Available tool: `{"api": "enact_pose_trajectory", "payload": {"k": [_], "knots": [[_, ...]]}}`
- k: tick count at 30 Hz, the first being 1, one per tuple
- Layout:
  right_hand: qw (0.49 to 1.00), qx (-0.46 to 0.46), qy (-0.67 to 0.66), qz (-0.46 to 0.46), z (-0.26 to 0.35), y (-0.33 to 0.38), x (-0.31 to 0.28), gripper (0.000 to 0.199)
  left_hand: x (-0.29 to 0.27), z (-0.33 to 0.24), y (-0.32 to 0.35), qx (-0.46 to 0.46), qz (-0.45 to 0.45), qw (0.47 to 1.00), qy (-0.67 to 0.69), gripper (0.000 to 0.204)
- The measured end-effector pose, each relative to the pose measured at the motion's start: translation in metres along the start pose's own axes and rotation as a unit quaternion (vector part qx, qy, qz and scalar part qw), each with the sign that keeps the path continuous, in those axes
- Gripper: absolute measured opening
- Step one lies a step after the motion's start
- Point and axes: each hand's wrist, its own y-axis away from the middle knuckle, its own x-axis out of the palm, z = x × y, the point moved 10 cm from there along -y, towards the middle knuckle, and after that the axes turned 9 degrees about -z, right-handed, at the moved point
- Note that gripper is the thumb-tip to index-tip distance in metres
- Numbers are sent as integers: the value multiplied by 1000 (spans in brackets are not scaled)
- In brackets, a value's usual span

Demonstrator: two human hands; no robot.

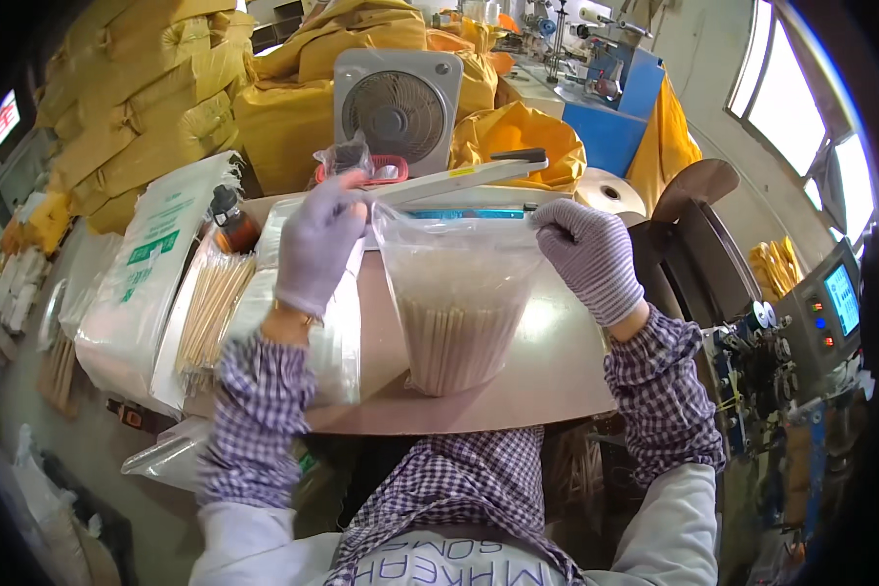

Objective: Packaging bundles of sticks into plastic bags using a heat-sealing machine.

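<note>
A clear plastic bag stands upright on the table in front of me, its lower part packed with thin pale sticks. My left hand, in a grey glove, pinches the bag's upper left corner. At the upper right corner my right hand, in a striped glove, is closed in a fist round the plastic. The bag's mouth is stretched wide between them. Just behind its top edge lies a bag sealer with a raised white arm and a blue strip.
Bundled wooden sticks and stacked plastic bags lie to the left, near a dark bottle. A box fan and a pink basket stand behind. At right are a brown metal chute and a control screen.
</note>
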Motion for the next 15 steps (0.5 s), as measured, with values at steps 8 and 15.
{"api": "enact_pose_trajectory", "payload": {"k": [8, 15], "knots": [[992, 60, -106, 31, -54, -53, 62, 10, 103, 142, 83, -276, 82, 929, 233, 64], [964, 237, -84, -88, -307, -89, 129, 52, 206, 217, 48, -326, 168, 870, 330, 38]]}}
